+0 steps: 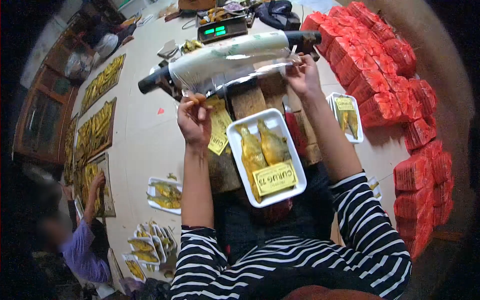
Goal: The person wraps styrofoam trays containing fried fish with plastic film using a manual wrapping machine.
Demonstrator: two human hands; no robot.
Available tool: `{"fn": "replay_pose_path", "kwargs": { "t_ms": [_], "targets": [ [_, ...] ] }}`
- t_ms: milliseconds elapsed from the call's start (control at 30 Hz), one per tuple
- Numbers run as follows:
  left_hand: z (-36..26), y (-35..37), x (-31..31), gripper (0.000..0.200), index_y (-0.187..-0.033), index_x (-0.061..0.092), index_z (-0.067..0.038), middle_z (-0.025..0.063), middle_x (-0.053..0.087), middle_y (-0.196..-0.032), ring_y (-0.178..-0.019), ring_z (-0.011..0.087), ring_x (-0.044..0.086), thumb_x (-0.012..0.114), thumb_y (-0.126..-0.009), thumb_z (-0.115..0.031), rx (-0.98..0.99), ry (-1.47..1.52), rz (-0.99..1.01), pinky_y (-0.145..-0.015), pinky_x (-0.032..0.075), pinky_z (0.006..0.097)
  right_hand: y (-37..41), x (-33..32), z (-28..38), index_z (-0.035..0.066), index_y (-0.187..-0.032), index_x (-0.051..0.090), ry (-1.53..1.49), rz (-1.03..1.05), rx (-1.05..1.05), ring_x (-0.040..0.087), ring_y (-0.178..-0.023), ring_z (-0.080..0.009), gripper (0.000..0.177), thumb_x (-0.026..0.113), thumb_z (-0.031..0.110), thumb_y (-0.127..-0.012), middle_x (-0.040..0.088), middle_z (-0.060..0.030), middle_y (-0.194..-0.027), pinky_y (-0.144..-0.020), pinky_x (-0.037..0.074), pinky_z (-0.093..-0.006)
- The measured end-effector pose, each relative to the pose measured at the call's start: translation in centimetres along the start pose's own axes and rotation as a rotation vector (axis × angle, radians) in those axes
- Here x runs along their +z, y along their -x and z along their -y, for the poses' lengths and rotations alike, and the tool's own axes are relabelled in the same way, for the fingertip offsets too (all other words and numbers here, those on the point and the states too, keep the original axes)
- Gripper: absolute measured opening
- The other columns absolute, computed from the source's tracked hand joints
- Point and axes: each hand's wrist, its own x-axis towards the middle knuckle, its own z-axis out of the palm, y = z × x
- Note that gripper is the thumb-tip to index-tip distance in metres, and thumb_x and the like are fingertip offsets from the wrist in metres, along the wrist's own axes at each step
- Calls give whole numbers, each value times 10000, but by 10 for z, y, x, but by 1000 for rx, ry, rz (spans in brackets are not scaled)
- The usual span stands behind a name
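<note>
A large roll of clear plastic wrap (227,57) lies across a holder in front of me. My left hand (195,117) pinches the left corner of the film's loose edge. At the other end, my right hand (303,75) grips the film's right corner, so the sheet stretches between both hands. Nearer to me, a white foam tray (266,157) holds yellowish fish, with a yellow printed label (274,178) on top of them. Beside my left hand are more yellow labels (218,131) on a wooden block (248,102).
Red plastic-wrapped packs (372,65) are stacked along the right. A digital scale (220,31) stands behind the roll. Filled fish trays (353,117) sit at right, others (165,195) at left. Far left, a person in a purple shirt (87,250) reaches toward fish racks (95,130).
</note>
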Motion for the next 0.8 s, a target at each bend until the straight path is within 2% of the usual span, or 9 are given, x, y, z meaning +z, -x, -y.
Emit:
{"fn": "replay_pose_path", "kwargs": {
  "t_ms": [67, 100, 167, 267, 367, 467, 567, 633, 800],
  "targets": [
    [-4, 44, 25, 124, -869, 472, -61, 8, 511, -664, -389, 36, 403, 415, -877, -172, -114, 20, -39, -507, 485, 218, 45, -18, 17, 43, -893, 529, 90, 364, 292, 493, -541, -117, 205, 463, 221, -815, 533, -46, -696, -508, 438, -241],
    [-4, 69, 32, 116, -877, 468, -77, -31, 438, -600, -387, 14, 344, 424, -897, -182, -169, -216, -337, -413, 426, 194, 86, -12, 24, 31, -951, 521, 217, 245, 376, 428, -434, -84, 331, 405, 332, -875, 534, -32, -685, -366, 342, -197],
    [-12, 127, 45, 160, -789, 456, -66, -21, 462, -560, -422, 40, 458, 560, -820, -184, -238, -424, -329, -484, 486, 213, 141, -39, 37, 35, -1008, 513, 343, 184, 408, 335, -361, -66, 463, 389, 464, -883, 524, -6, -664, -296, 311, -187],
    [-5, 231, 35, 239, -736, 449, -86, 26, 553, -623, -533, 75, 561, 657, -751, -203, -551, -593, -49, -464, 435, 185, 216, -105, 64, 44, -829, 528, 669, 196, 433, 431, -386, -61, 360, 434, 388, -880, 515, -20, -585, -318, 350, -195],
    [19, 307, 42, 189, -755, 434, -78, 16, 532, -681, -553, 65, 515, 619, -788, -105, -934, -438, -305, -507, 417, 189, 270, -146, 67, 16, -654, 542, 1199, 181, 362, 393, -381, -73, 334, 551, 303, -824, 471, -25, -510, -370, 312, -194],
    [56, 309, 61, 173, -772, 433, -76, -11, 464, -660, -551, 63, 444, 599, -807, -107, -235, -907, -848, -518, 395, 195, 281, -169, 49, 13, -721, 592, 1195, 188, 226, 411, -501, -60, 300, 516, 272, -853, 473, 3, -573, -479, 303, -177],
    [75, 291, 86, 261, -759, 514, -39, -3, 477, -681, -583, 73, 439, 543, -864, -276, -470, -645, -622, -603, 366, 186, 273, -171, 43, 18, -805, 613, 1446, 224, 229, 431, -577, -60, 274, 476, 241, -885, 480, 8, -629, -556, 321, -188],
    [104, 272, 69, 422, -785, 543, -19, 29, 537, -710, -573, 101, 464, 409, -909, -400, -569, -451, -850, -558, 380, 200, 273, -170, 33, 43, -836, 595, 1272, -27, 315, 394, -525, -61, 246, 480, 254, -891, 442, 38, -616, -590, 353, -207],
    [95, 256, 65, 160, -976, 562, 11, 22, 589, -875, -768, 63, 528, 530, -865, -101, -278, -709, -717, -686, 427, 205, 271, -147, -7, 48, -936, 578, 205, -390, 162, 595, -672, -103, 213, 424, 195, -916, 625, -26, -768, -762, 490, -297]
  ]
}}
